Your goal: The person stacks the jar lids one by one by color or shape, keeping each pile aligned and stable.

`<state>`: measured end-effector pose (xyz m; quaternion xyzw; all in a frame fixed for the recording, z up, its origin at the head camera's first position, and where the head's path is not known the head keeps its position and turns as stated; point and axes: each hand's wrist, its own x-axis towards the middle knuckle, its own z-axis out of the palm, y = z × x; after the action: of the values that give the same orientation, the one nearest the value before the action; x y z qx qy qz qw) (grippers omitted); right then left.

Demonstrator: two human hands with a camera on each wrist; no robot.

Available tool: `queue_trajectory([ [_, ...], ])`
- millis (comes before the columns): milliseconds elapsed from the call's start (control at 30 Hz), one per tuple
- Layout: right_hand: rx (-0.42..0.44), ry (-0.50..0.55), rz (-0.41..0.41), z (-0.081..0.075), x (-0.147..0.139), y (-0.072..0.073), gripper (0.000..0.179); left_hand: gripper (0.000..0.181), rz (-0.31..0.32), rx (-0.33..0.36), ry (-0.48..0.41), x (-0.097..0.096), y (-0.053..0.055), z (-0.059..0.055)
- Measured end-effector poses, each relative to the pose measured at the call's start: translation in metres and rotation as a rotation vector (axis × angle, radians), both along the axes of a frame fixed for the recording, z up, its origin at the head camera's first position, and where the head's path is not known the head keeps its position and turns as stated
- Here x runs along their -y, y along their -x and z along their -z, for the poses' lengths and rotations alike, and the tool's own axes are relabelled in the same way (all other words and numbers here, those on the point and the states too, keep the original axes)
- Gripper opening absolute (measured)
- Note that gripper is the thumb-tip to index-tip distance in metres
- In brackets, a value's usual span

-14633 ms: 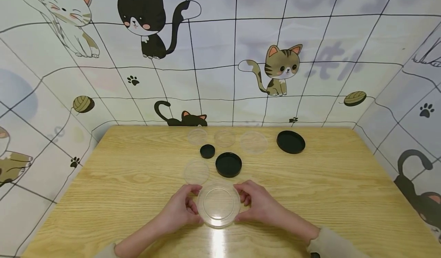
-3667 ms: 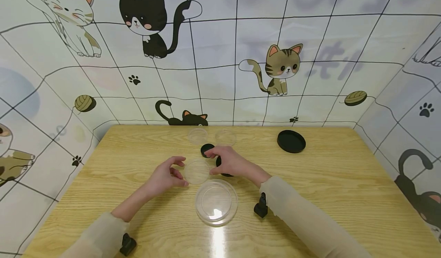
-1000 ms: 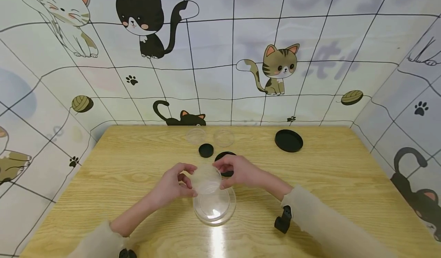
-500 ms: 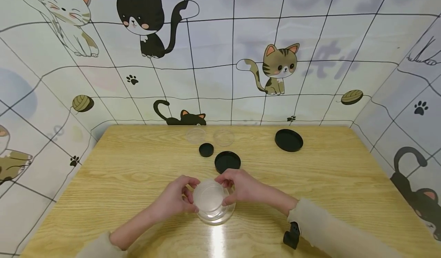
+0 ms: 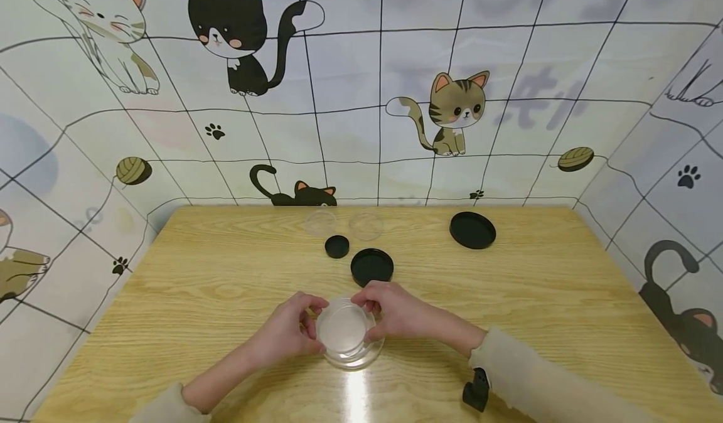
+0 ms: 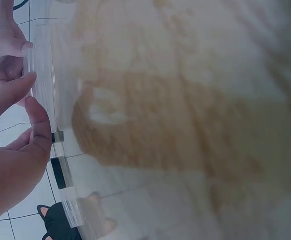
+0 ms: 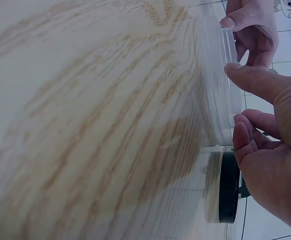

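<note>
A smaller clear round plastic dish [image 5: 342, 327] sits on top of a wider clear round dish [image 5: 354, 365] near the front middle of the table. My left hand [image 5: 292, 330] holds its left edge between thumb and fingers. On the opposite edge, the thumb and fingers of my right hand [image 5: 396, 313] pinch the same dish. Both wrist views show the layered clear rims side-on; in the right wrist view my right hand [image 7: 270, 120] is at the stack [image 7: 218, 85]. How many layers lie below is hard to tell.
Just behind the stack lies a medium black round dish [image 5: 371, 266], with a small black one [image 5: 337, 246] beyond it. Two clear discs [image 5: 321, 223] [image 5: 366, 226] lie near the table's back edge. A large black dish [image 5: 472, 230] sits back right. Cat-patterned cloth stands behind.
The clear disc that lay left of the medium black dish was lifted by both hands and brought forward onto the wider dish. The back-right clear disc, seen earliest, has left its place.
</note>
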<state>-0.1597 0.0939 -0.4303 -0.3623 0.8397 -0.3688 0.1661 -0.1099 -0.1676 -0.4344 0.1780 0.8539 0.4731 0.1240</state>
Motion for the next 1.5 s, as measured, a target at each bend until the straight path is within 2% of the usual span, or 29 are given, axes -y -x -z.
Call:
queue_trajectory([
  [433,-0.026,-0.012,-0.015,-0.002,-0.002,0.000,0.056,0.067,0.016,0.015,0.011,0.001,0.002,-0.003],
  [600,-0.021,0.059,0.038,-0.010,-0.010,0.006,0.058,0.072,0.025,0.024,-0.039,0.003,0.011,-0.008],
  [733,-0.004,0.179,0.125,-0.023,-0.022,0.023,0.059,0.071,0.006,0.034,-0.144,0.003,0.035,-0.021],
  [867,0.019,0.250,0.237,-0.034,-0.034,0.047,0.060,0.067,-0.043,0.004,-0.241,-0.001,0.069,-0.030],
  [1000,0.011,0.250,0.338,-0.034,-0.040,0.074,0.058,0.066,-0.110,-0.022,-0.272,-0.007,0.107,-0.029],
  [1100,0.022,0.241,0.385,-0.027,-0.044,0.090,0.057,0.066,-0.144,-0.034,-0.256,-0.013,0.129,-0.026],
  [1267,0.066,0.219,0.429,-0.013,-0.050,0.104,0.062,0.066,-0.178,-0.014,-0.242,-0.026,0.154,-0.024],
  [1500,0.088,0.191,0.465,0.003,-0.050,0.120,0.065,0.066,-0.198,-0.003,-0.208,-0.035,0.178,-0.010],
])
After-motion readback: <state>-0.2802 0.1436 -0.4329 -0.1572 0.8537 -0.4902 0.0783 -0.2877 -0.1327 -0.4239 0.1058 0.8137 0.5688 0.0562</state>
